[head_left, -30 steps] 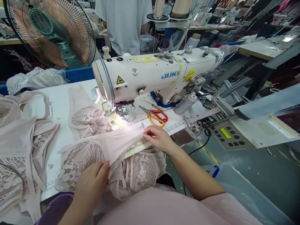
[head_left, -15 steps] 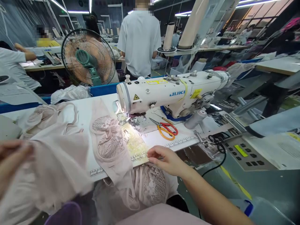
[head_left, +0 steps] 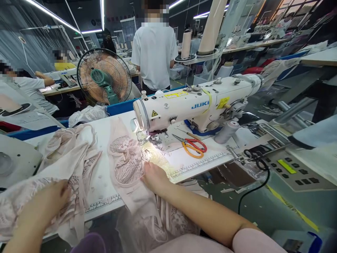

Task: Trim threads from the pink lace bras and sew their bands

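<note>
My right hand rests on a pale pink lace garment lying on the white sewing table, just in front of the needle of the white sewing machine. Its fingers curl onto the fabric's edge. My left hand lies at the lower left on a heap of the same pink lace pieces, fingers bent down into the cloth. More pink lace hangs off the table edge over my lap.
Orange and red scissors lie right of the needle. A control panel with a black cable sits at the right. A green fan stands behind the table. A person in a white shirt stands beyond; others sit at left.
My right hand slid left from the table's ruler edge onto the lace piece near the needle. My left hand came down from the raised cloth onto the heap at the left. The view tilted up.
</note>
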{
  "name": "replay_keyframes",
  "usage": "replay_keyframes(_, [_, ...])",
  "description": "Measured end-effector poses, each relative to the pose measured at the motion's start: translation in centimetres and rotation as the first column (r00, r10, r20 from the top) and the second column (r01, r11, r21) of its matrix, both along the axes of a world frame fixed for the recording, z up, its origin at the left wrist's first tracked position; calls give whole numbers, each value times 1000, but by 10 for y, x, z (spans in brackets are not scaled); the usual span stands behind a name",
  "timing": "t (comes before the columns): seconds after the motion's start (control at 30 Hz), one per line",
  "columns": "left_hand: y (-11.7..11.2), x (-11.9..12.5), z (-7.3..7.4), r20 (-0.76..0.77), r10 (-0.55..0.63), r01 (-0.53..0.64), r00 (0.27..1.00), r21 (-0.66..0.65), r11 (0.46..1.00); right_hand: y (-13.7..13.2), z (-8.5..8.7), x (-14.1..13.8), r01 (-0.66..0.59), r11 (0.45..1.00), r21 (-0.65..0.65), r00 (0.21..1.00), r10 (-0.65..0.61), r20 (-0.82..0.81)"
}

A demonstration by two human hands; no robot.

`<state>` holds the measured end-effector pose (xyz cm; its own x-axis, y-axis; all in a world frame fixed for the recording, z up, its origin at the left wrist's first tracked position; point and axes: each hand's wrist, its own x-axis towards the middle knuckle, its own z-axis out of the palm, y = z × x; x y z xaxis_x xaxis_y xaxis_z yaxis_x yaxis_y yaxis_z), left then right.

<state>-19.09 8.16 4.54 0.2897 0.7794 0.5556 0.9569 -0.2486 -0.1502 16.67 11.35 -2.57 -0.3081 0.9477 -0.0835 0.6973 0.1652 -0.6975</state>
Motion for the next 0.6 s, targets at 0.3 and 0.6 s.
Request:
replay_keyframes(0.3, [-19,81,-36,-250,-10,-75,968,-327,942,-13,12,19,-293,890,-350,846,72,-528])
replay_keyframes(0.6, [8,125,-84,-22,-337,299,941,-409,862,-61,2,70,-737,570,-363,437,-9,-899])
